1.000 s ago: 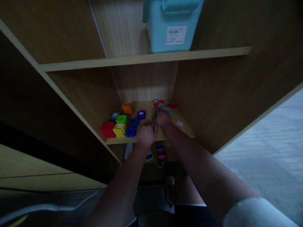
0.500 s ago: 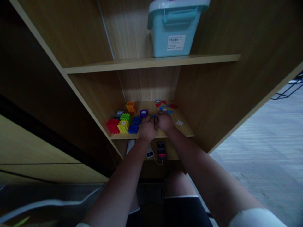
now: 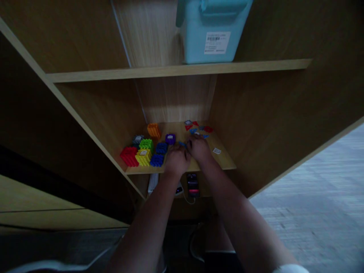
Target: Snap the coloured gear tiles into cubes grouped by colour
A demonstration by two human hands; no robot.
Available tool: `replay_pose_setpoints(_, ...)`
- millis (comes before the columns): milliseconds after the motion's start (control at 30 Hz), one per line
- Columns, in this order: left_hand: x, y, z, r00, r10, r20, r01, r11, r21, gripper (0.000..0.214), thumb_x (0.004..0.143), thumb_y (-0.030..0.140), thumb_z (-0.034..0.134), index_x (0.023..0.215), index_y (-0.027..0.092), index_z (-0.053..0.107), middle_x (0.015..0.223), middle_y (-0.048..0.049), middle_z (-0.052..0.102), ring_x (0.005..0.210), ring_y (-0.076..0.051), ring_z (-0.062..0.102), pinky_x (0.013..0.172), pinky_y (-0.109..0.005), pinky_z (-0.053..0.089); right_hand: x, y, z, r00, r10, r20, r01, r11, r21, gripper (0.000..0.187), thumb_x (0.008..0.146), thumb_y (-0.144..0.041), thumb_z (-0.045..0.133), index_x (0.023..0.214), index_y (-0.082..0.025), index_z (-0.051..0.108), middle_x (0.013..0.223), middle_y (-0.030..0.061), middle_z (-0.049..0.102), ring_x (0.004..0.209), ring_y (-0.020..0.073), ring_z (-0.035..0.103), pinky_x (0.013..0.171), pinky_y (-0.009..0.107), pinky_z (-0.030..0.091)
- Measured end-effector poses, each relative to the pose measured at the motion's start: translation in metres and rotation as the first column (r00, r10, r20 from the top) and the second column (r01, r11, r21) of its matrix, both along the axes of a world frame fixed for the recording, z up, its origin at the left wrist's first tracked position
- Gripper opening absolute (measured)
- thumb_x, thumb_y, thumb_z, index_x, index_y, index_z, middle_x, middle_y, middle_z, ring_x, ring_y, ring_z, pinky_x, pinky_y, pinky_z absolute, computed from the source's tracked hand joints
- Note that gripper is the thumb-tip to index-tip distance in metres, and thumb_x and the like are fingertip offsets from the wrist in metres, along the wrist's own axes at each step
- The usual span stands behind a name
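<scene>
Both my hands reach into a low wooden shelf. My left hand and my right hand meet at the middle of the shelf, fingers curled together over a small blue piece. What they pinch is too small and dark to name. Left of my hands lie several ridged blocks: red, yellow, green, blue, purple and orange. Behind my right hand lie small flat red and blue pieces.
A light blue plastic bin with a white label stands on the upper shelf. Below the lower shelf sit a phone with a lit screen and a white device. A white sticker lies on the shelf. Grey floor at right.
My hands stay together at the shelf's middle, shifting slightly. The view has tilted a little up and down; the blocks have not moved.
</scene>
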State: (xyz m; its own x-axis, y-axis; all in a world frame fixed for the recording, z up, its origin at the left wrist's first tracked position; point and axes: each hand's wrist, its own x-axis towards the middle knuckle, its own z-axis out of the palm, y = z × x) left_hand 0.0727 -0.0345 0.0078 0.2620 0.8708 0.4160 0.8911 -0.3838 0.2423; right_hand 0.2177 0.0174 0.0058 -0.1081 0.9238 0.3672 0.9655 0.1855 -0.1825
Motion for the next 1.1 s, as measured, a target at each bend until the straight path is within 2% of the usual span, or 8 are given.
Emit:
replay_pose_setpoints(233,-0.003,0.001,-0.002,1.000,-0.009,0.015,0.009,1.000,0.024,0.020,0.102,0.024,0.055,0.103,0.018,0.074,0.115,-0.0151,0.074,0.114,-0.030,0.066,0.105,-0.044,0.054,-0.003,-0.012,-0.004,0.996,-0.086,-0.015,0.087,0.996,0.018,0.028,0.104,-0.027,0.053,0.117,-0.015,0.075,0.126,0.0166,0.074,0.116,0.0305,0.065,0.100,0.038,0.048)
replay_pose_setpoints(467,-0.007,-0.003,-0.007,0.995,-0.059,0.078,0.054,0.997,0.060,0.021,0.104,0.022,0.053,0.095,0.020,0.072,0.104,-0.0125,0.072,0.108,-0.030,0.066,0.100,-0.045,0.056,-0.006,-0.022,-0.009,0.970,-0.239,-0.035,0.240,0.970,0.043,0.029,0.107,-0.030,0.051,0.115,-0.012,0.072,0.119,0.0208,0.072,0.110,0.0333,0.064,0.097,0.041,0.049)
replay_pose_setpoints(633,-0.008,-0.003,-0.009,0.991,-0.061,0.116,0.057,0.998,0.040,0.017,0.103,0.022,0.057,0.099,0.018,0.072,0.112,-0.0138,0.073,0.109,-0.031,0.066,0.102,-0.047,0.055,-0.003,-0.034,-0.012,0.986,-0.162,-0.048,0.165,0.984,0.074,0.028,0.109,-0.031,0.048,0.112,-0.017,0.071,0.112,0.0164,0.073,0.104,0.0308,0.067,0.095,0.040,0.051)
replay_pose_setpoints(833,-0.012,-0.004,-0.006,0.987,-0.122,0.107,0.127,0.991,-0.036,0.012,0.102,0.022,0.059,0.100,0.019,0.070,0.106,-0.0111,0.073,0.106,-0.030,0.068,0.099,-0.047,0.057,0.003,-0.036,-0.019,0.995,-0.091,-0.046,0.093,0.994,0.052,0.025,0.106,-0.032,0.053,0.115,-0.020,0.072,0.112,0.0158,0.073,0.103,0.0307,0.069,0.092,0.041,0.054)
replay_pose_setpoints(1100,-0.023,-0.005,-0.007,0.971,-0.237,0.044,0.238,0.970,-0.041,0.012,0.103,0.023,0.060,0.104,0.022,0.072,0.112,-0.0103,0.072,0.108,-0.029,0.068,0.100,-0.049,0.058,0.001,-0.033,-0.020,0.992,-0.121,-0.020,0.122,0.989,0.089,0.019,0.102,-0.031,0.058,0.111,-0.022,0.072,0.109,0.0173,0.071,0.103,0.0340,0.069,0.089,0.045,0.056)
